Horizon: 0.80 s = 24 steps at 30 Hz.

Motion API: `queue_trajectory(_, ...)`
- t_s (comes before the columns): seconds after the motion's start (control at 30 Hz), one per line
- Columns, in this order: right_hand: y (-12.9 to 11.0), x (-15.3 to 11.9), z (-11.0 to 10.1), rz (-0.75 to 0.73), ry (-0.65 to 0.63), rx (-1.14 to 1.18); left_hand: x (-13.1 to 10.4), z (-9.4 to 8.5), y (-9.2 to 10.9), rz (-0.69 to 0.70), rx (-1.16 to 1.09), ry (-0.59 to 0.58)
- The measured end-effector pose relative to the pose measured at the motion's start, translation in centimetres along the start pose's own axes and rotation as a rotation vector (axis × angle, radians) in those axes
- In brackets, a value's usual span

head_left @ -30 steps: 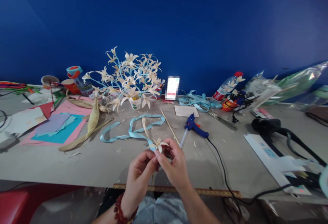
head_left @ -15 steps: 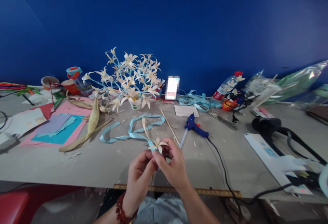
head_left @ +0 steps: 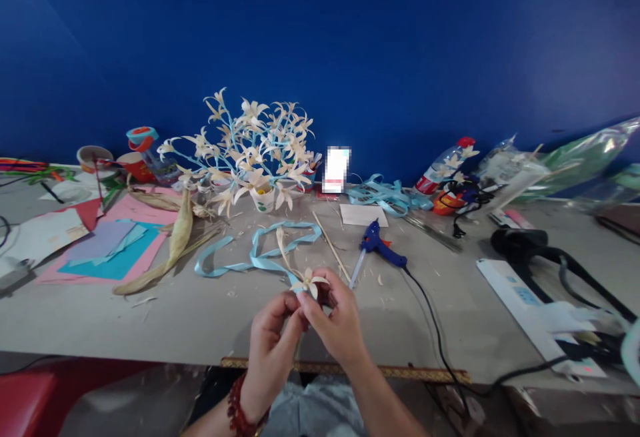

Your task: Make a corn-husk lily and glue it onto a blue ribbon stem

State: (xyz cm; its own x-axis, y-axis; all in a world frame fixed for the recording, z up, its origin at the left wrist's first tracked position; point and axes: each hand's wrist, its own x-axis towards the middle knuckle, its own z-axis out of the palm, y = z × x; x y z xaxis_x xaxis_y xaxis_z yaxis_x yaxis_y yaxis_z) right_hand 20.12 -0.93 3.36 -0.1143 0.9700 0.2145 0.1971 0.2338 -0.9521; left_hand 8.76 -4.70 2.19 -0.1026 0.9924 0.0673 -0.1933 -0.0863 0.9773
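Observation:
Close together over the table's near part, both my hands pinch at one small handmade flower [head_left: 309, 282] with cream petals. My left hand [head_left: 273, 330], a red bead bracelet at its wrist, is closed near the flower's base, where a light blue ribbon [head_left: 265, 263] runs in. My right hand [head_left: 336, 317] is closed just under the petals, thumb pressed toward the left fingertips. The stem between the fingers is mostly hidden. The ribbon trails in loops on the table beyond the hands, beside a dry husk strip [head_left: 281, 243].
A blue glue gun [head_left: 375, 243] lies to the right, its cable crossing the table edge. A cup of cream flowers [head_left: 263, 198] stands behind. Corn husks [head_left: 181, 230] and coloured paper [head_left: 113, 257] lie left; a power strip [head_left: 530, 310] lies right. More ribbon [head_left: 383, 193] lies near the wall.
The hands and flower stay nearly in place, with only slight finger movement. The whole view has shifted very slightly.

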Motion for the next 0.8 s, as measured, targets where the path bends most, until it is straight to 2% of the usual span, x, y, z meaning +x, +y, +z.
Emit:
queue_trajectory(0.17,0.24,0.24,0.20,-0.004,0.013,-0.031,-0.14,-0.14,-0.28,0.032,0.102,0.019)
queue_trajectory(0.4,-0.01,0.25,0.38,-0.021,0.013,-0.024,-0.21,-0.11,-0.41,0.072,0.117,0.067)
queue_trajectory(0.5,0.00,0.16,0.32,-0.026,0.022,-0.014,-0.07,-0.13,-0.48,0.047,0.052,0.070)
queue_trajectory(0.7,0.40,-0.32,-0.13,0.043,-0.080,0.281,0.29,-0.26,-0.58,-0.102,-0.228,0.070)
queue_trajectory(0.8,0.60,-0.47,-0.03,0.089,-0.077,0.428,0.28,-0.19,-0.68,-0.128,-0.287,0.078)
